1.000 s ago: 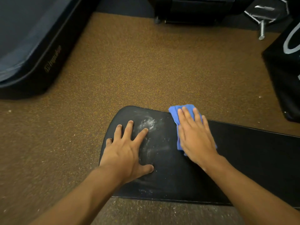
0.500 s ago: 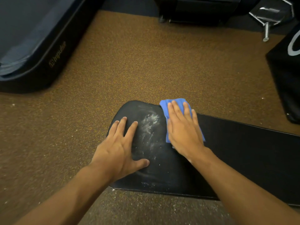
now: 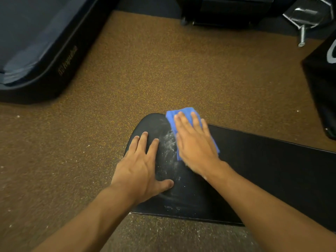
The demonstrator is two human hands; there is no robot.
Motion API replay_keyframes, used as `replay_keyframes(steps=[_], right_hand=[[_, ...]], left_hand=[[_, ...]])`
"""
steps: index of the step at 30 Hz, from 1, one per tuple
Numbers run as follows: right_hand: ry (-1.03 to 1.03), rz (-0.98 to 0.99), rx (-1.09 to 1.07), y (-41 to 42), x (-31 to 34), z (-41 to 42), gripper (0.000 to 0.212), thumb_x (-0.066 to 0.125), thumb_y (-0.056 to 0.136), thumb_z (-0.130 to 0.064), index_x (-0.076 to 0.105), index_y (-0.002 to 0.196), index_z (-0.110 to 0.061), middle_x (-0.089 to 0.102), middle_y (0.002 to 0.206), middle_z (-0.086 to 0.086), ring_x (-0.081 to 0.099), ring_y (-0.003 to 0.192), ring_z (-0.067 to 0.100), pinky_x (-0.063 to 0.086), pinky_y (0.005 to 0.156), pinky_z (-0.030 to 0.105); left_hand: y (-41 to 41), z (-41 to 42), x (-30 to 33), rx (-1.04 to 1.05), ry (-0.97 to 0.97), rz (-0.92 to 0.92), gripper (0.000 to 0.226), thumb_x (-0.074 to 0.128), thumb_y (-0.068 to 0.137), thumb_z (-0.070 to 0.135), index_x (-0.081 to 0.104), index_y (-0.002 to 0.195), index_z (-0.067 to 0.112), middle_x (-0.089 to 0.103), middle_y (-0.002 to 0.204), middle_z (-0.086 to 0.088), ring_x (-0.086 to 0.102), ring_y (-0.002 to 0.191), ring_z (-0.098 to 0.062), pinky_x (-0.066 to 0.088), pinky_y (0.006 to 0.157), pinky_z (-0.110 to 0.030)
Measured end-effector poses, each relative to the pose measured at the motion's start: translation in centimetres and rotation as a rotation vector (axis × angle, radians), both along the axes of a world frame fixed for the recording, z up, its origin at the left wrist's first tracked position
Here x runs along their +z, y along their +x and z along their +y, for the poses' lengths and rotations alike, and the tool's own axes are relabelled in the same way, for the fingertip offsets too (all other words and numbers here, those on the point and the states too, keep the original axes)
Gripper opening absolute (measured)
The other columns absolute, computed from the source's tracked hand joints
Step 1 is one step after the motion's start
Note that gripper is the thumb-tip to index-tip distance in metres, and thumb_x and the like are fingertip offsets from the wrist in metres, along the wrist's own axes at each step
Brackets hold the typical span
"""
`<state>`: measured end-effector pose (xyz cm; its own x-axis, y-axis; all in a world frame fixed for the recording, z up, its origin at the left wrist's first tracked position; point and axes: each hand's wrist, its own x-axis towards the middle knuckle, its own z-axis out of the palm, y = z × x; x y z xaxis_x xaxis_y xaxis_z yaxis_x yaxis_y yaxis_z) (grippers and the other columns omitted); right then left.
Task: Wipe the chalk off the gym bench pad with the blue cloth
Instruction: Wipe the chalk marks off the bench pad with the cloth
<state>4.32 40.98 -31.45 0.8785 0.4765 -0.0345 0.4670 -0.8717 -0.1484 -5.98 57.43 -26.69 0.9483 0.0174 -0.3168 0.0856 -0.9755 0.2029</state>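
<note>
The fingers (image 3: 187,124) of the right hand (image 3: 195,148) are being held straight and flat on the cloth (image 3: 171,115), which is being pressed against the bench (image 3: 263,160) at the far edge of its rounded end. Nothing is being gripped; the cloth is simply being pinned under the palm. The left hand (image 3: 140,168) is being rested flat and splayed on the near-left part of that rounded end, its thumb stretched toward the middle, and appears to be steadying the pad.

The chalk (image 3: 169,142) is lying directly between the two hands: a whitish smear touching the left edge of the cloth, with thinner specks trailing toward the near edge (image 3: 171,208). From the right fingers it is lying to the left and slightly nearer the person. The right hand is the nearer one and is already carrying the cloth, so a leftward and nearward stroke is probably being called for. The bench's long axis is running from the rounded end off to the right.

The pad is looking black, smooth and faintly glossy, like vinyl, so the powder is likely to lift easily. The cloth is looking soft, folded and bright blue. The floor (image 3: 145,70) is being seen as speckled brown, grainy material, with a few white flecks scattered on it.
</note>
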Motion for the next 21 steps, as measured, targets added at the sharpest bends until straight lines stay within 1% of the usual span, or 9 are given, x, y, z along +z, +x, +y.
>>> replay_keyframes(steps=[2,4,7,9,11,13,16,19,21], right_hand=[[-0.052,-0.034,0.151,-2.0,0.1,-1.6,0.058,0.025,0.104,-0.029,0.026,0.16,-0.014,0.026,0.167,0.002,0.015,0.156,0.032,0.019,0.124,0.052],[-0.077,-0.012,0.228,-3.6,0.6,-5.0,0.056,0.028,0.106,-0.029,0.026,0.16,-0.015,0.024,0.168,0.001,0.012,0.157,0.027,0.018,0.123,0.048],[-0.065,-0.003,0.155,-1.9,0.8,-6.8,0.057,0.022,0.105,-0.032,0.028,0.159,-0.015,0.028,0.167,0.002,0.014,0.156,0.028,0.015,0.122,0.046],[-0.041,0.008,0.015,0.4,0.3,-4.0,0.063,0.013,0.102,-0.035,0.024,0.16,-0.015,0.025,0.168,0.002,0.013,0.156,0.032,0.014,0.124,0.049],[-0.008,0.008,-0.044,1.3,0.1,-0.1,0.066,0.01,0.099,-0.036,0.024,0.16,-0.014,0.026,0.167,0.002,0.015,0.155,0.035,0.015,0.124,0.053],[-0.017,-0.021,0.059,0.1,0.0,1.2,0.062,0.017,0.101,-0.033,0.028,0.159,-0.013,0.029,0.166,0.003,0.017,0.154,0.036,0.019,0.123,0.055],[-0.049,-0.021,0.237,-2.3,0.5,-2.1,0.057,0.023,0.105,-0.031,0.031,0.159,-0.014,0.029,0.166,0.002,0.018,0.155,0.03,0.018,0.122,0.049],[-0.062,0.026,0.194,-1.2,1.0,-5.2,0.058,0.018,0.105,-0.034,0.026,0.16,-0.017,0.025,0.168,0.0,0.012,0.157,0.026,0.015,0.123,0.047],[-0.06,0.052,0.089,1.1,0.6,-3.9,0.063,0.009,0.102,-0.037,0.022,0.161,-0.018,0.022,0.169,-0.001,0.01,0.157,0.028,0.014,0.125,0.049]], left_hand=[[0.0,0.0,0.0,-0.005,0.007,-0.007,0.125,0.054,0.07,0.087,-0.003,0.16,0.023,-0.013,0.168,-0.007,-0.009,0.155,-0.028,0.008,0.126,-0.038],[0.0,0.0,0.1,0.004,-0.007,-0.006,0.124,0.054,0.071,0.086,-0.005,0.16,0.023,-0.015,0.168,-0.006,-0.01,0.155,-0.028,0.01,0.125,-0.038],[0.0,-0.1,0.2,0.006,-0.017,-0.009,0.124,0.054,0.072,0.086,-0.007,0.16,0.023,-0.017,0.168,-0.005,-0.012,0.155,-0.027,0.011,0.127,-0.039],[0.1,-0.1,0.0,0.002,-0.012,-0.012,0.123,0.054,0.072,0.086,-0.006,0.16,0.023,-0.017,0.168,-0.005,-0.013,0.155,-0.027,0.012,0.127,-0.039],[0.0,-0.1,-0.2,0.007,-0.008,-0.013,0.124,0.055,0.072,0.085,-0.005,0.16,0.023,-0.017,0.168,-0.005,-0.012,0.155,-0.027,0.012,0.127,-0.039],[0.1,-0.1,-0.2,0.001,-0.001,-0.017,0.124,0.055,0.071,0.085,-0.004,0.16,0.022,-0.015,0.168,-0.006,-0.011,0.155,-0.027,0.01,0.127,-0.038],[0.1,-0.2,0.1,0.001,0.008,-0.005,0.124,0.055,0.072,0.085,-0.005,0.16,0.022,-0.017,0.168,-0.007,-0.013,0.155,-0.027,0.008,0.127,-0.038],[0.2,-0.2,0.3,0.004,0.001,-0.004,0.124,0.054,0.072,0.085,-0.007,0.16,0.023,-0.019,0.167,-0.005,-0.013,0.155,-0.027,0.01,0.127,-0.039],[0.1,-0.2,0.2,0.003,-0.003,-0.002,0.124,0.055,0.072,0.085,-0.007,0.16,0.024,-0.019,0.167,-0.004,-0.013,0.155,-0.027,0.013,0.127,-0.039]])
